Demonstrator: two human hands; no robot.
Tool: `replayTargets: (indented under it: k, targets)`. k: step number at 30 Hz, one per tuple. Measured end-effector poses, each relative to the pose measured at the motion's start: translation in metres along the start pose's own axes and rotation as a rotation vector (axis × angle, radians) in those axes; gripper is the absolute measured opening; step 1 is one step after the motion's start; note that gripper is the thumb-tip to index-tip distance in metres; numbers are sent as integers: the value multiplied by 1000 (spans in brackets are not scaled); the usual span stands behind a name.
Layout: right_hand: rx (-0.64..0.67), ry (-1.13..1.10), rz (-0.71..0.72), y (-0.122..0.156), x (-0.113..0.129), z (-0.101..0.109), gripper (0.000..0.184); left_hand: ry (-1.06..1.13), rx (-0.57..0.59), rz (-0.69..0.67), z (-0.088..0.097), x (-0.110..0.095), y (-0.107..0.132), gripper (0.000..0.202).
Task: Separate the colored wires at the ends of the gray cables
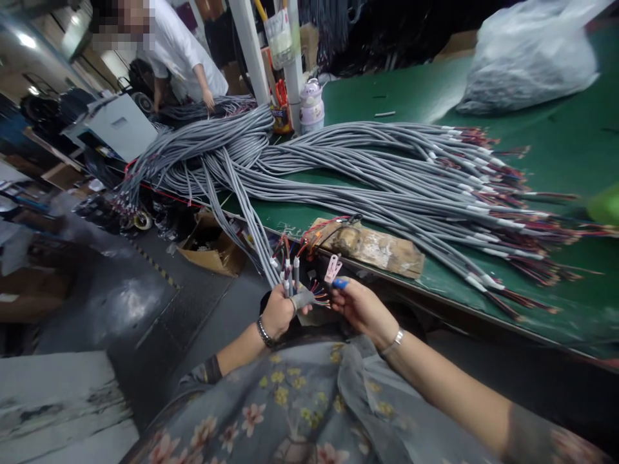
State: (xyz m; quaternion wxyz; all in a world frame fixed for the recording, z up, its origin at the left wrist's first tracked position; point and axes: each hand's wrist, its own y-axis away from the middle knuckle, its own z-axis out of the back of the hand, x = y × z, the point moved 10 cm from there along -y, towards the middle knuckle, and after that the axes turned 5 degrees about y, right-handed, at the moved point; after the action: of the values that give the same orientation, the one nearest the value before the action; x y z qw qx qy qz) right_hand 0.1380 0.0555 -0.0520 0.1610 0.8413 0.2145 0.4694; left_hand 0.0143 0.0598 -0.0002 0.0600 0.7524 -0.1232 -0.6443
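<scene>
The left hand [278,310] is closed around a few grey cables [256,238], close to their ends, in front of the body and just beside the edge of the green table [416,96]. These cables come down to the hand from the heap [207,145] on the table. Near this hand, thin coloured wires [319,295] spread toward the right hand [360,309].

The right hand has its fingers bent and near to the wire tips; I cannot tell if they pinch a wire. Blue tape [341,283] is around one finger. A pink clip [333,267] stands just above this finger, and whether the hand holds it is not clear.

Behind the clip, a wood block [382,248] lies along the table edge. Beyond it, many more cables stretch to the right, with bare coloured ends. A clear bag [529,61] and a lilac bottle [312,106] stand farther back. At upper left, a co-worker [186,48] in white reaches to the heap.
</scene>
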Motion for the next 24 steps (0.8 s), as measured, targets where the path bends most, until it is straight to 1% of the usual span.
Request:
replayTargets:
  k: [2, 4, 7, 9, 11, 14, 15, 16, 18, 21, 22, 24]
  targets:
    - [7, -46, -33, -2, 0, 4, 26, 34, 25, 46, -1, 0, 0, 33]
    - [54, -33, -58, -3, 1, 2, 24, 45, 64, 89, -5, 1, 0, 32]
    - [176, 0, -45, -3, 9, -13, 32, 47, 159, 132, -17, 2, -2, 31]
    - [217, 40, 8, -3, 17, -21, 38, 41, 216, 155, -26, 3, -4, 31]
    - [158, 118, 99, -4, 26, -19, 43, 43, 252, 179, -32, 5, -7, 31]
    - [-20, 247, 239, -5, 39, -5, 47, 73, 272, 210, -37, 8, -12, 33]
    - [-55, 272, 268, -5, 42, -2, 49, 85, 271, 215, -37, 8, -13, 33]
    - [-63, 279, 278, -6, 43, -1, 50, 93, 270, 214, -38, 8, -15, 34]
    - [-12, 238, 243, -9, 40, -6, 52, 101, 263, 208, -38, 8, -17, 36]
    - [133, 92, 94, -13, 29, -21, 50, 106, 254, 203, -38, 9, -18, 35]
    - [154, 46, 59, -14, 26, -24, 49, 109, 253, 204, -38, 10, -18, 35]
    - [144, -20, 34, -16, 25, -24, 46, 116, 247, 204, -38, 11, -18, 34]
